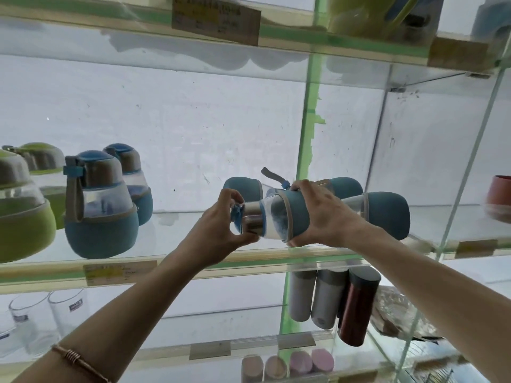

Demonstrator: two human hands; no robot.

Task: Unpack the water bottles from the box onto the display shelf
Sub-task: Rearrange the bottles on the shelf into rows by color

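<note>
A slim water bottle with a blue sleeve, clear body and steel cap lies sideways in the air, just in front of the glass display shelf. My right hand grips its sleeved body. My left hand pinches the cap end between thumb and fingers. Behind it, more blue-sleeved bottles lie on the same shelf. The box is out of view.
Round blue bottles and green bottles stand at the shelf's left. A red cup sits far right. Flasks and glasses fill the shelf below. A green upright divides the bays.
</note>
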